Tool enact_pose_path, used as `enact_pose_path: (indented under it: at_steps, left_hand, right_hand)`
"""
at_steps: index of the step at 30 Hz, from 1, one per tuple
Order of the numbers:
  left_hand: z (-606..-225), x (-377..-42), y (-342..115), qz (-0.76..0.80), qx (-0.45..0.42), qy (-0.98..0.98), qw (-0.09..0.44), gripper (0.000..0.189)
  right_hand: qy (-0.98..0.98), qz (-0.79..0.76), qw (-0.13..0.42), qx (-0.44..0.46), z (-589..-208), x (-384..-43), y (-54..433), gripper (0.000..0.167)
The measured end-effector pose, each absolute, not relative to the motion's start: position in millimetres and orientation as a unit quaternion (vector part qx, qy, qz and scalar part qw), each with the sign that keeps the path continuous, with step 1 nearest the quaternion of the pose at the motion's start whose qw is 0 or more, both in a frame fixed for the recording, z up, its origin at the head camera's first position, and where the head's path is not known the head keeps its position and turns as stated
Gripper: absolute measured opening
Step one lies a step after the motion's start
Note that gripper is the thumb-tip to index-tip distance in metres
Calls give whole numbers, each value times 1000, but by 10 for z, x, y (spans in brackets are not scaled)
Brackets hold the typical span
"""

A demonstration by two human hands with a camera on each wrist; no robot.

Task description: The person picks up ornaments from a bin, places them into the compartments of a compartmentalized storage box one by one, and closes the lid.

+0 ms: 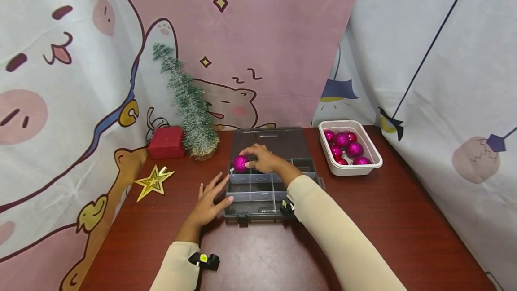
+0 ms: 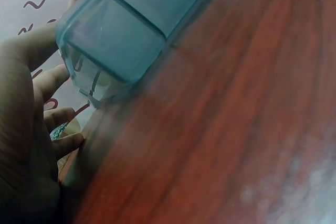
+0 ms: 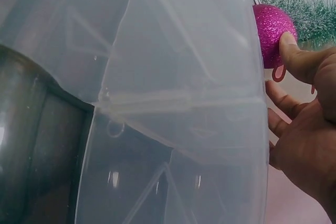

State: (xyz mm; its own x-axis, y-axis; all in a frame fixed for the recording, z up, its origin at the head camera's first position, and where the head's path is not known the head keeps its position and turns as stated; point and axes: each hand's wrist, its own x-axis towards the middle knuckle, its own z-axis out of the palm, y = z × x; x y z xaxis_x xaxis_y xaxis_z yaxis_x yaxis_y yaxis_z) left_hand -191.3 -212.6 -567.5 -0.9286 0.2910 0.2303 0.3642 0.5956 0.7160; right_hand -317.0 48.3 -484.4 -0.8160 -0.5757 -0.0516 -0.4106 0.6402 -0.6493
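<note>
A glittery magenta Christmas ball (image 1: 240,164) is pinched between the thumb and fingers of my right hand (image 1: 264,158), over the back left compartment of a clear divided box (image 1: 261,187). The right wrist view shows the thumb on the glittery ball (image 3: 273,35) beside the translucent dividers. My left hand (image 1: 208,203) rests at the box's left side, fingers spread; its thumb and index finger touch the box wall (image 2: 113,35) in the left wrist view. Dark and see-through, the lid (image 1: 268,140) lies opened toward the back.
A white tub (image 1: 351,170) with several magenta balls (image 1: 354,149) stands at the back right. On the left are a gold star (image 1: 153,182), a red box (image 1: 166,143) and a small frosted tree (image 1: 190,107). Printed cloth (image 1: 278,48) hangs behind the table (image 1: 404,219).
</note>
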Motion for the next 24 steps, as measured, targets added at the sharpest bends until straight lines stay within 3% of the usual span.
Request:
enact_pose_path:
  at_steps: [13,24]
  left_hand:
    - [-5669,-1911,-2126,-409,-182,-893,38,75]
    - [-5653,-1896,-2116,-409,-181,-894,35,76]
  right_hand:
    - [906,-267,167,-282,-4840,-3188,447,44]
    - [909,-263,168,-277,-4827,-3183,441,48]
